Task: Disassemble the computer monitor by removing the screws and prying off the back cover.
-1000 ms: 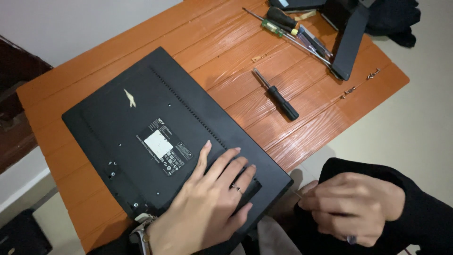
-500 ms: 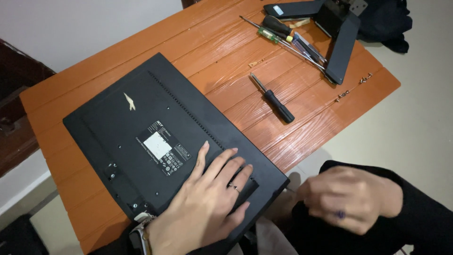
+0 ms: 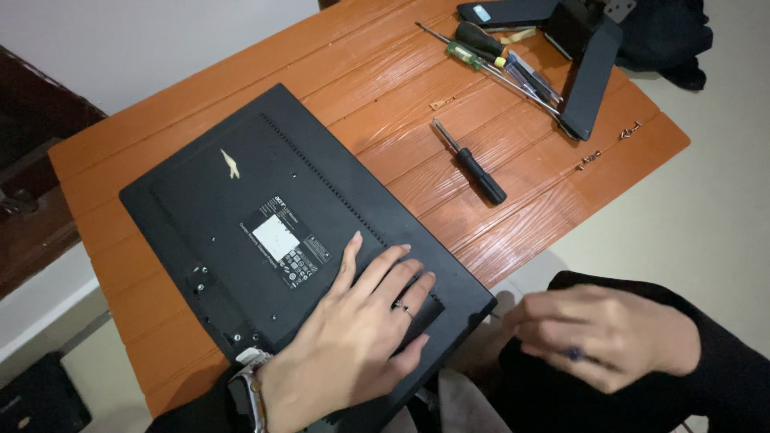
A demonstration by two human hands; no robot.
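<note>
Left hand flat on an upturned black monitor, right hand off the tabletop's near edge.

The monitor (image 3: 273, 232) lies face down and slantwise across the orange wooden tabletop (image 3: 521, 216), its back panel up with a white label near the middle. The left hand (image 3: 361, 337) rests on the panel's near corner, fingers spread and pressed flat, gripping nothing. The right hand (image 3: 597, 333) hovers just past the tabletop edge beside that corner, fingers loosely curled; whether it pinches anything cannot be told through the blur. A black-handled screwdriver (image 3: 473, 164) lies on the wood right of the monitor, apart from both hands. Further tools (image 3: 497, 60) and a black stand (image 3: 589, 76) sit at the far corner.
</note>
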